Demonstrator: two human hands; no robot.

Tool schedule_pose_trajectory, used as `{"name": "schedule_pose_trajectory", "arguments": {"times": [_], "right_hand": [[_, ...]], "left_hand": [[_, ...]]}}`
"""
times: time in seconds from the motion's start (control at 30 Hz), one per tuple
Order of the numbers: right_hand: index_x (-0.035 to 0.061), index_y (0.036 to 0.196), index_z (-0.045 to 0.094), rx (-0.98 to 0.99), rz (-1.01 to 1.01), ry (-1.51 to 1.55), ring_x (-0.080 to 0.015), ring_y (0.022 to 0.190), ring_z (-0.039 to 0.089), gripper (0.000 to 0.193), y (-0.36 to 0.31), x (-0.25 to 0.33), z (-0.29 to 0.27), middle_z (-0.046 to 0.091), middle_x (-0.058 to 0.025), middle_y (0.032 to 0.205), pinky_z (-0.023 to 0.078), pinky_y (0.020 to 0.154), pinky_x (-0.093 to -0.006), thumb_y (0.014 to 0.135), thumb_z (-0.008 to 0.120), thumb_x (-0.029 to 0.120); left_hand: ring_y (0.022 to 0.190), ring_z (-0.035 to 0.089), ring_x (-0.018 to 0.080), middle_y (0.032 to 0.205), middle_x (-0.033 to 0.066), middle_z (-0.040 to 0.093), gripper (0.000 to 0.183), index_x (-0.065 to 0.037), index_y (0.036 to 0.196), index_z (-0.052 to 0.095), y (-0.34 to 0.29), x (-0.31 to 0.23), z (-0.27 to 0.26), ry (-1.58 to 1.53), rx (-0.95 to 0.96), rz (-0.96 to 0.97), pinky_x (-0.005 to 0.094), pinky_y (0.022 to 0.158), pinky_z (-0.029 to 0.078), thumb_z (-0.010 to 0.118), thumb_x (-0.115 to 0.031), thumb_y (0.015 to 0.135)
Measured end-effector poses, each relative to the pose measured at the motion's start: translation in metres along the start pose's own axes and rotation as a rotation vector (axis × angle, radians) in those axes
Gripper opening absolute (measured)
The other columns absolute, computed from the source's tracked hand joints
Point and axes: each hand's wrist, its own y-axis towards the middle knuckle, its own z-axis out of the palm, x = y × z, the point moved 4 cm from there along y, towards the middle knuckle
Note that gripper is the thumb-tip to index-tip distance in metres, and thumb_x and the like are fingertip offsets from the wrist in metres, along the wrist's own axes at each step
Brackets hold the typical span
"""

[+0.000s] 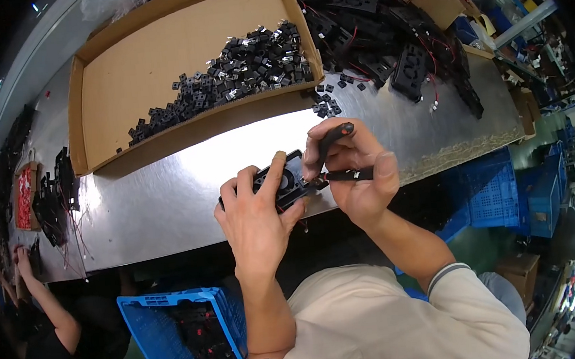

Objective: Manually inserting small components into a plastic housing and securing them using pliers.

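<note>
My left hand [253,217] is closed around a black plastic housing [290,179], fingers over its top and thumb along the near edge. The housing has a round opening and rests at the front part of the metal table. In my right hand [370,182] is a pair of pliers [333,140] with black handles and small orange marks. The handles stand apart within my fingers. Its jaws meet the right end of the housing, where fingertips partly hide them; what they grip there is too small to make out.
A cardboard tray [193,123] holds many small black blocks [243,64]. Stacked black housings with red wires [409,73] lie at the back right, near loose blocks [327,107]. Blue crates [168,299] stand below the table [161,218]. Another person's arm [48,299] reaches in at left.
</note>
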Motion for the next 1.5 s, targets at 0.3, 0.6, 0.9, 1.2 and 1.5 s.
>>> {"name": "schedule_pose_trajectory", "arguments": {"times": [0.3, 0.6, 0.9, 1.2, 1.5], "right_hand": [[-0.0062, 0.115, 0.053, 0.008, 0.004, 0.0, -0.0202, 0.077, 0.059, 0.095, 0.001, 0.001, -0.001, 0.058, -0.0163, 0.092, 0.051, 0.069, -0.0314, 0.088, 0.027, 0.081], [-0.0063, 0.115, 0.054, 0.022, -0.007, -0.006, -0.02, 0.077, 0.059, 0.095, 0.001, -0.001, 0.0, 0.059, -0.017, 0.092, 0.051, 0.069, -0.0309, 0.089, 0.028, 0.081], [-0.006, 0.114, 0.054, 0.024, -0.008, -0.004, -0.0205, 0.077, 0.059, 0.095, 0.0, 0.002, 0.0, 0.058, -0.0173, 0.095, 0.051, 0.068, -0.0313, 0.089, 0.027, 0.081], [-0.006, 0.113, 0.054, 0.019, -0.012, -0.034, -0.0202, 0.076, 0.058, 0.095, 0.0, -0.001, 0.003, 0.058, -0.0166, 0.094, 0.05, 0.066, -0.0308, 0.089, 0.027, 0.082], [-0.0041, 0.098, 0.056, 0.022, 0.021, -0.007, -0.0189, 0.068, 0.052, 0.092, -0.003, 0.003, 0.003, 0.056, -0.0131, 0.085, 0.042, 0.059, -0.0298, 0.087, 0.031, 0.084]], "left_hand": [[0.116, 0.05, 0.0314, 0.124, 0.0084, 0.056, 0.072, -0.031, 0.137, 0.055, 0.0, -0.001, -0.002, 0.021, -0.002, 0.015, 0.0507, 0.094, 0.041, 0.082, -0.029, 0.071], [0.116, 0.05, 0.031, 0.124, 0.0076, 0.055, 0.072, -0.03, 0.137, 0.055, 0.0, 0.0, -0.001, 0.009, 0.011, 0.02, 0.0509, 0.094, 0.041, 0.082, -0.028, 0.071], [0.117, 0.049, 0.0307, 0.125, 0.008, 0.055, 0.072, -0.03, 0.138, 0.055, 0.0, 0.0, -0.001, 0.021, 0.017, 0.022, 0.0513, 0.094, 0.041, 0.082, -0.029, 0.072], [0.117, 0.049, 0.0307, 0.125, 0.0081, 0.055, 0.071, -0.03, 0.138, 0.055, 0.001, 0.001, -0.001, 0.031, 0.017, 0.027, 0.0515, 0.094, 0.041, 0.082, -0.029, 0.072], [0.116, 0.05, 0.0305, 0.124, 0.0066, 0.056, 0.073, -0.025, 0.137, 0.056, 0.0, -0.001, -0.005, 0.019, -0.016, 0.076, 0.0504, 0.093, 0.041, 0.083, -0.029, 0.07]]}}
